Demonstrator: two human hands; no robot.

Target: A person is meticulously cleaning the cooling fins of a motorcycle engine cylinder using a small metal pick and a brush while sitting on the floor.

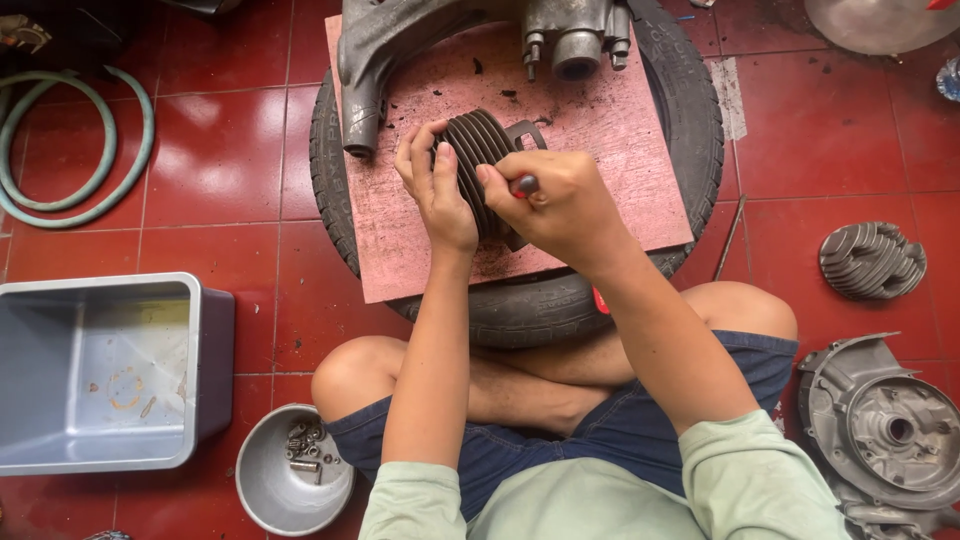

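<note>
The finned black cylinder (482,165) is being steadied on the pink board (620,150), which is lying over the tyre (690,110); the left hand (437,187) is being wrapped against its ribs with fingers curled. The right hand (560,205) is being clenched around a red-handled tool (522,186), wrist bent above the board. A slipping tool is probably being risked, since the cylinder could roll off the board.

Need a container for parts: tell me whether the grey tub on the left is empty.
Empty: the grey tub shows only its bare, stained floor.
</note>
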